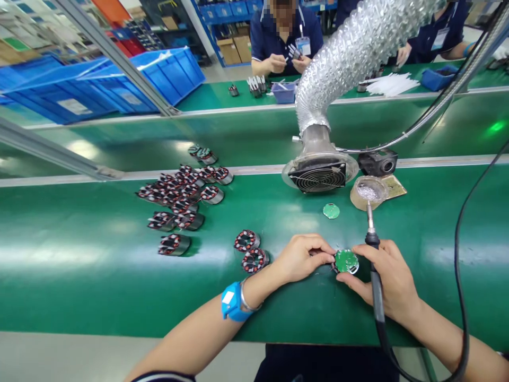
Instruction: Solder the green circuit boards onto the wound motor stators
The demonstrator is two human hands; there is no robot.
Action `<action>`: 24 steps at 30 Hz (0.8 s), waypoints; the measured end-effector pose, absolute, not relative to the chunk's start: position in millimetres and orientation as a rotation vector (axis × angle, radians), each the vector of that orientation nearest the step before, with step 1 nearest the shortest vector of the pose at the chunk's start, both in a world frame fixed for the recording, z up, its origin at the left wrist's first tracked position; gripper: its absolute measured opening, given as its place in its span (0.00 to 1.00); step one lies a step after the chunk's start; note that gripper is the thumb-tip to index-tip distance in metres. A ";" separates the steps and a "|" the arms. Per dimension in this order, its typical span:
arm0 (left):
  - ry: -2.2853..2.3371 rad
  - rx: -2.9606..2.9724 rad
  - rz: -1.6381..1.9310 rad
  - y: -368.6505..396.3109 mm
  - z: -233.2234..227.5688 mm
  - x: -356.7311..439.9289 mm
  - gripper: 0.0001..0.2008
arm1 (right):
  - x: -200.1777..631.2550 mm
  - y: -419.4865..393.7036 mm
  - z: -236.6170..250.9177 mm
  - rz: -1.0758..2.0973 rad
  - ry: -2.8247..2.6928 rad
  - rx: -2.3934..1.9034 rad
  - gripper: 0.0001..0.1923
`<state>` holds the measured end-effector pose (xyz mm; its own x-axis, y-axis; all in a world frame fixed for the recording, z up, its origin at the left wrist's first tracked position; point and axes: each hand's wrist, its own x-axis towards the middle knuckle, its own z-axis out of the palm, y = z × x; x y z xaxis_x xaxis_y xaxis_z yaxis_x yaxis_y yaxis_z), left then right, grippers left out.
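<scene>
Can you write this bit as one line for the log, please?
left grip: on green-topped part | right grip: on same part, plus soldering iron | green disc: on bench near fan

Partly unseen around the fan (319, 179)
Above it, the silver duct (350, 55) is cut off; below right, the held green board (345, 261) mostly hides the part underneath (334, 268).

Blue bins (55, 95), cardboard boxes (228, 51), co-worker (284, 40)
</scene>
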<state>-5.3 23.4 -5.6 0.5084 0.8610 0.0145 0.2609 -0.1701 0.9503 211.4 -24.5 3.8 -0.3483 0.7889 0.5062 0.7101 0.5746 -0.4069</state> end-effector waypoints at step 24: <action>0.871 1.656 0.600 17.3 8.3 -0.9 0.07 | 199.7 -17.2 25.4 0.521 -2.099 -1.037 0.15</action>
